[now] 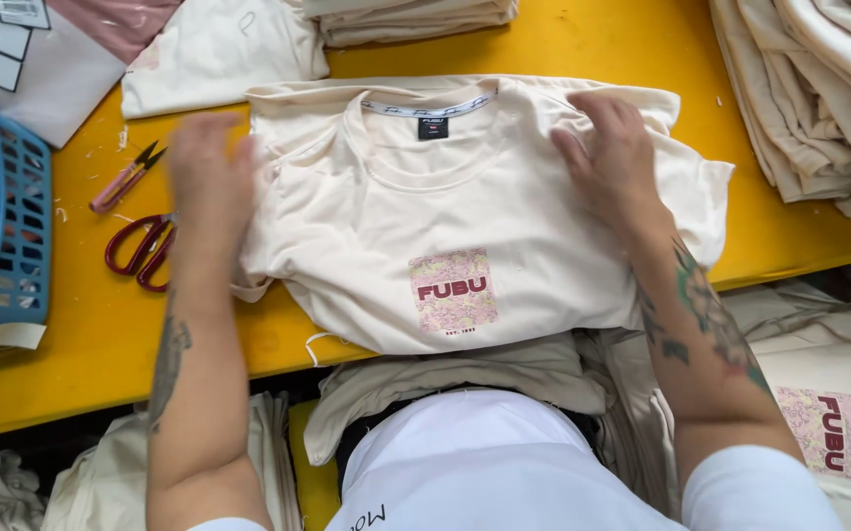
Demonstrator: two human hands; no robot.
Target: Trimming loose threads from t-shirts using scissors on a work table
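Note:
A cream T-shirt (425,226) lies front up on the yellow table (81,334), with a pink printed square on its chest and a dark neck label. My left hand (211,177) is blurred and rests at the shirt's left sleeve edge. My right hand (614,157) presses flat on the shirt's right shoulder, fingers spread. Neither hand grips anything.
Red-handled scissors (140,251) and pink thread snips (125,177) lie left of the shirt. A blue basket (17,226) stands at the far left. Folded cream garments are stacked at the top (411,20) and right (819,98). More shirts (829,393) hang below the table edge.

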